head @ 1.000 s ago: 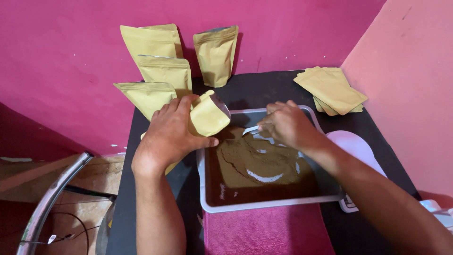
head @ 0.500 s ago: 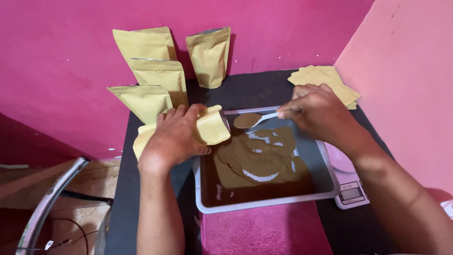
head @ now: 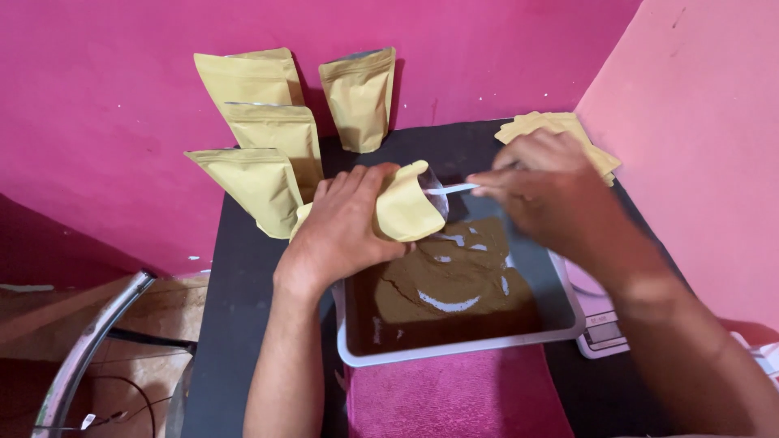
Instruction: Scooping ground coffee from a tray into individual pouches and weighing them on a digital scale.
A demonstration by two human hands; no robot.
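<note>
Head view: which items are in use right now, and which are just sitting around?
In use:
- left hand holding the open yellow pouch
- right hand holding the white spoon at the pouch mouth
- tray of brown powder

Sitting around:
- four standing pouches by the pink wall
- stack of flat pouches
- scale under the tray
- pink cloth

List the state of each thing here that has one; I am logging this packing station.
Left hand: gripping the open pouch.
Open pouch: mouth open, tilted toward the spoon.
Right hand: holding the spoon.
Spoon: tip at the pouch mouth.
Tray: part filled with brown powder.
Four pouches: standing upright by the wall.
Flat pouches: stacked, lying flat.
</note>
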